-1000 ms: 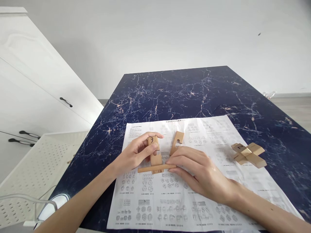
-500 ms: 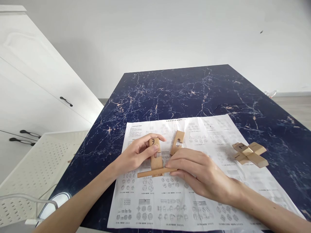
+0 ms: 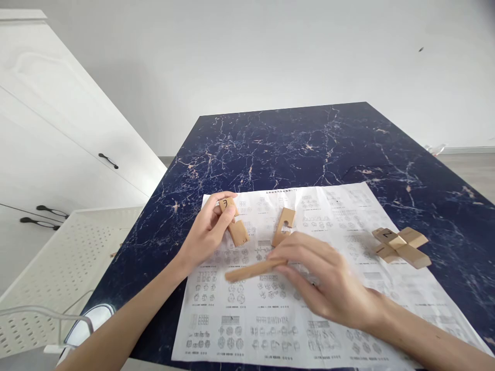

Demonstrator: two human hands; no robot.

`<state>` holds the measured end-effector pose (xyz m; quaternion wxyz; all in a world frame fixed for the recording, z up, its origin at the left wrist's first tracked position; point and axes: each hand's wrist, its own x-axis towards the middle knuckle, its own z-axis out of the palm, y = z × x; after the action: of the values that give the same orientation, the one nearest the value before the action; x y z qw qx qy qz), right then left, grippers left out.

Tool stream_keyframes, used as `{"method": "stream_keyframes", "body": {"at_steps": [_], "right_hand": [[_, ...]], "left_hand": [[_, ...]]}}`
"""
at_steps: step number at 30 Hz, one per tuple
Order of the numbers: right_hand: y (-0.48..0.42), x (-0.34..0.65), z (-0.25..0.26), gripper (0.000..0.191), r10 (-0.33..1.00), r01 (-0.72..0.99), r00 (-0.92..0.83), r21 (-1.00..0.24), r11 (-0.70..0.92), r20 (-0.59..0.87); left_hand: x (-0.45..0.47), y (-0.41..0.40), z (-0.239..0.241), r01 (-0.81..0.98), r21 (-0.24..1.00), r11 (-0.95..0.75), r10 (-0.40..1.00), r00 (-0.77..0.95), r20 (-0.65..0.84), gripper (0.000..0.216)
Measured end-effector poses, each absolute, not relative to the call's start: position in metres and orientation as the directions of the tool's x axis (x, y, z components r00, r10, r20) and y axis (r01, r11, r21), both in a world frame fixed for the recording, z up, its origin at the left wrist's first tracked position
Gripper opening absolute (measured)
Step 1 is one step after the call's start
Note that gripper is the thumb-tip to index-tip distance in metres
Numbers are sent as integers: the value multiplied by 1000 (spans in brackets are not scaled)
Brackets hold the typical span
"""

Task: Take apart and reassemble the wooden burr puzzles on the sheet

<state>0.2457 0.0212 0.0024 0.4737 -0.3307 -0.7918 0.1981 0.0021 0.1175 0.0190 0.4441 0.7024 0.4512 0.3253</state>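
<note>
My left hand (image 3: 207, 226) pinches a notched wooden puzzle piece (image 3: 240, 233) marked "3" between thumb and fingers, raised over the left part of a printed sheet (image 3: 278, 330). Between the thumb and fingers of my right hand (image 3: 320, 273) is one end of a thin wooden stick (image 3: 251, 270), slightly blurred, its free end pointing left. The two pieces are apart. Just beyond my right hand lies another notched wooden piece (image 3: 281, 222) on the sheet, its near end close to my knuckles.
A cross-shaped wooden assembly (image 3: 402, 246) marked "2" sits at the sheet's right edge. Dark blue marbled table (image 3: 263, 149) extends behind the sheet. On the left stand a white cabinet (image 3: 77, 134) and a perforated cream surface (image 3: 50, 273) with a cable (image 3: 46, 312).
My left hand has moved up and left with the numbered piece, tilting it. The stick, earlier against that piece's near end, is now separated from it in my right hand.
</note>
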Motion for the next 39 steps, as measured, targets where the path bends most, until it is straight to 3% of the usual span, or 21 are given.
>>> {"method": "stream_keyframes", "body": {"at_steps": [5, 9, 17, 28, 39], "right_hand": [[35, 260, -3, 21, 870, 477, 8, -766, 430, 493], [44, 268, -5, 31, 911, 572, 128, -779, 255, 392], [56, 282, -18, 32, 935, 742, 27, -633, 218, 354], [57, 286, -23, 28, 940, 801, -14, -559, 215, 341], [54, 280, -21, 25, 933, 701, -120, -636, 322, 340]], "left_hand": [[7, 114, 13, 459, 826, -327, 883, 461, 93, 34], [8, 114, 10, 539, 722, -435, 851, 509, 132, 30], [8, 118, 3, 632, 500, -593, 792, 569, 220, 21], [5, 115, 2, 654, 498, -570, 811, 546, 212, 27], [5, 114, 2, 598, 532, -600, 779, 588, 217, 26]]}}
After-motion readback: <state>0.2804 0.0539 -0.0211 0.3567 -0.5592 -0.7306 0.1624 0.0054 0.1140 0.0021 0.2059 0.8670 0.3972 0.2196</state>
